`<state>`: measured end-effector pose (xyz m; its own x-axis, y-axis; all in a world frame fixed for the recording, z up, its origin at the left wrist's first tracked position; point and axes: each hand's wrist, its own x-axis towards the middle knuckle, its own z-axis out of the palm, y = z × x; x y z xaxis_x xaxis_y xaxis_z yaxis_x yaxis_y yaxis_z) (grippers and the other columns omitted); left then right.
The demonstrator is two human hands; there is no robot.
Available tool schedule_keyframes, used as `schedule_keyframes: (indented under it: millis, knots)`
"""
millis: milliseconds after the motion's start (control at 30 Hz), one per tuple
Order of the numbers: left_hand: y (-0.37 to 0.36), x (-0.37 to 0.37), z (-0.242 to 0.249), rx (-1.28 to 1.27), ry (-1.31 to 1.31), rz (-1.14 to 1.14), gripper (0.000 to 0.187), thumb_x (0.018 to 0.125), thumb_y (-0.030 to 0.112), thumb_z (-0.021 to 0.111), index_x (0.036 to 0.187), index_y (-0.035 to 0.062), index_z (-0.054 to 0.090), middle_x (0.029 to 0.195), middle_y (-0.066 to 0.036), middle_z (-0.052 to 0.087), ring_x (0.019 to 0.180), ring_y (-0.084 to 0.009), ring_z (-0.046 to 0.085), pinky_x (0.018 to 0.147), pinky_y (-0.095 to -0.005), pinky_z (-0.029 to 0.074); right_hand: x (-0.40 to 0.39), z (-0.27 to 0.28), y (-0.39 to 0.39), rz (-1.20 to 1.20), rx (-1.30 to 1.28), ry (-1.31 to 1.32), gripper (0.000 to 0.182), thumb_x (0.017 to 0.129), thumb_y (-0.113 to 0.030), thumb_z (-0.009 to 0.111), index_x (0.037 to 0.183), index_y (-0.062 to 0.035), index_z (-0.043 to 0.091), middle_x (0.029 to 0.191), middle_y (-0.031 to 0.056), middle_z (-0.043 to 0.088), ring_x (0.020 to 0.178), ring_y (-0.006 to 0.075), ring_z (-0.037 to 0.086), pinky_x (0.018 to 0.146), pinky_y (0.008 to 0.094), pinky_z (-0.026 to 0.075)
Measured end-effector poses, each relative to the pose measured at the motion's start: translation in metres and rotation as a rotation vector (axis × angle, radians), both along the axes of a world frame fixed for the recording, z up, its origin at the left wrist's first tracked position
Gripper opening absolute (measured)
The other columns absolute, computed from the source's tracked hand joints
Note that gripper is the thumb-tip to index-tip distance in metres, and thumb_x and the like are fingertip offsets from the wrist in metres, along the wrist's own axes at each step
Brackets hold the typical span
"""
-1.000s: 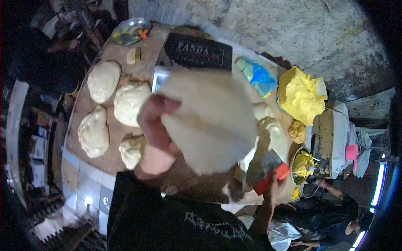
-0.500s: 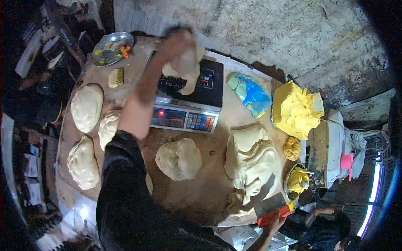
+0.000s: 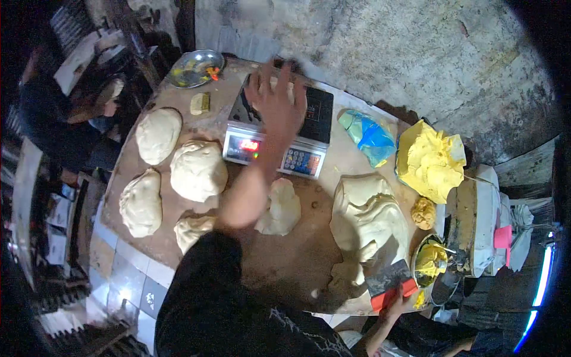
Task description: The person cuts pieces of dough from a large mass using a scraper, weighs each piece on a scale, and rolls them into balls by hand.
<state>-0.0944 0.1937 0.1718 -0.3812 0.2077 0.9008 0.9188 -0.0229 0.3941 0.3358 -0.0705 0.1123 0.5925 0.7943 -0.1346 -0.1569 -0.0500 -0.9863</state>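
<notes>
My left hand (image 3: 276,98) reaches over the digital scale (image 3: 315,116), fingers spread and pointing to the far side. Pale dough shows between the fingers, mostly hidden under the hand. On the scale's front, a red display (image 3: 248,145) is lit. My right hand (image 3: 394,304) grips a dough scraper (image 3: 389,278) with a dark flat blade and red handle, at the table's near right edge. The blade lies against the near end of a large slab of dough (image 3: 372,217). Beside my left forearm sits a smaller dough piece (image 3: 279,208), partly covered by the arm.
Several dough lumps (image 3: 159,135) lie on the left of the table (image 3: 285,268). A metal plate (image 3: 196,68) is at the far left. On the right are a blue-green plastic bag (image 3: 369,138), a yellow block (image 3: 431,163) and a bowl (image 3: 429,262). Another person (image 3: 65,113) is at left.
My left hand, earlier blurred and holding dough over the scale, now has its fingers spread there. The display now shows lit digits. The view has shifted; the scraper stays in my right hand.
</notes>
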Motion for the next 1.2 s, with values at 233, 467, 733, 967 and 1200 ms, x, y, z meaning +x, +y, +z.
schedule_keyframes:
  millis: [233, 467, 733, 967, 1200]
  knots:
    - [-0.306, 0.248, -0.229, -0.775, 0.401, -0.272, 0.049, 0.083, 0.033, 0.049, 0.121, 0.0044, 0.039, 0.113, -0.019, 0.044, 0.097, -0.0347, 0.046, 0.085, -0.0435, 0.038, 0.099, -0.045, -0.067, -0.089, 0.026, -0.035, 0.038, 0.08, -0.007, 0.058, 0.115, 0.001, 0.044, 0.093, 0.0069, 0.056, 0.073, 0.0157, 0.053, 0.064, 0.0262, 0.045]
    - [-0.328, 0.339, -0.249, -0.805, 0.127, -0.757, 0.067, 0.075, 0.029, 0.06, 0.132, 0.0094, 0.029, 0.127, -0.016, 0.037, 0.107, -0.0364, 0.045, 0.092, -0.0451, 0.036, 0.168, -0.052, -0.103, 0.284, -0.007, -0.061, 0.044, 0.08, -0.012, 0.061, 0.119, -0.0016, 0.042, 0.091, 0.0057, 0.056, 0.072, 0.0175, 0.053, 0.059, 0.0274, 0.045]
    - [-0.403, 0.323, -0.25, -0.847, -0.621, -0.722, 0.046, 0.076, 0.024, 0.064, 0.114, 0.0047, 0.048, 0.108, -0.015, 0.053, 0.088, -0.0316, 0.057, 0.072, -0.0389, 0.049, 0.017, -0.034, -0.077, 1.057, 0.243, -1.071, 0.03, 0.08, -0.014, 0.053, 0.105, 0.0011, 0.05, 0.101, 0.0213, 0.053, 0.095, 0.0313, 0.053, 0.08, 0.0392, 0.042]
    - [-0.388, 0.232, -0.242, -0.815, -1.379, -1.036, 0.041, 0.084, 0.026, 0.055, 0.114, -0.0001, 0.049, 0.102, -0.009, 0.057, 0.088, -0.0172, 0.056, 0.072, -0.0282, 0.047, -0.059, -0.118, 0.048, 0.908, -0.147, -1.069, 0.034, 0.081, -0.024, 0.057, 0.101, 0.0028, 0.052, 0.078, 0.0193, 0.059, 0.067, 0.0305, 0.057, 0.063, 0.0389, 0.043]
    - [-0.176, 0.038, -0.035, -0.2, -0.676, -0.562, 0.035, 0.081, 0.013, 0.056, 0.111, -0.0001, 0.045, 0.119, -0.017, 0.044, 0.109, -0.0258, 0.045, 0.092, -0.0344, 0.037, -0.063, -0.094, 0.115, 0.82, 0.5, -0.707, 0.036, 0.078, -0.012, 0.057, 0.111, -0.0013, 0.048, 0.105, 0.0098, 0.052, 0.096, 0.0188, 0.049, 0.083, 0.0332, 0.04]
